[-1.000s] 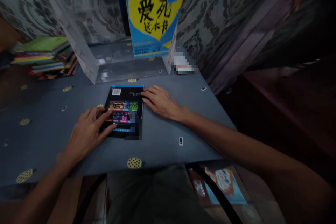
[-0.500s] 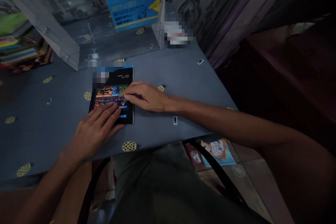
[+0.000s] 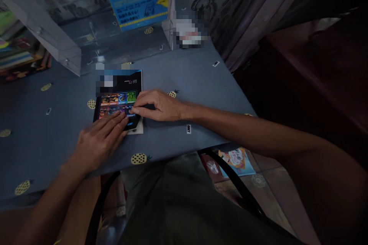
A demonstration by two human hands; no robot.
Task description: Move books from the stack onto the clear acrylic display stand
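Note:
A thin book point(image 3: 130, 87) with a black cover and rows of small coloured pictures lies on the table in front of me. My left hand point(image 3: 100, 138) rests flat on its lower part, fingers stretched over the cover. At the right edge, thumb and fingers of my right hand point(image 3: 159, 105) are pinched on the book's cover. The cover's lower right corner is lifted, and a white page point(image 3: 139, 128) shows beneath it. My right fingertips partly hide the edge they hold.
A clear acrylic stand point(image 3: 69, 55) with a blue and yellow book point(image 3: 138, 4) rises behind. Stacked books point(image 3: 20, 55) lie at far left, a blurred-out item point(image 3: 188, 32) at back right. Below the patterned tablecloth point(image 3: 178, 71), another book point(image 3: 237, 162) lies under the table's right side.
The lower right corner of the cover has come up, baring a white page underneath. My right hand has shifted slightly on the edge, and the whole view has moved a little.

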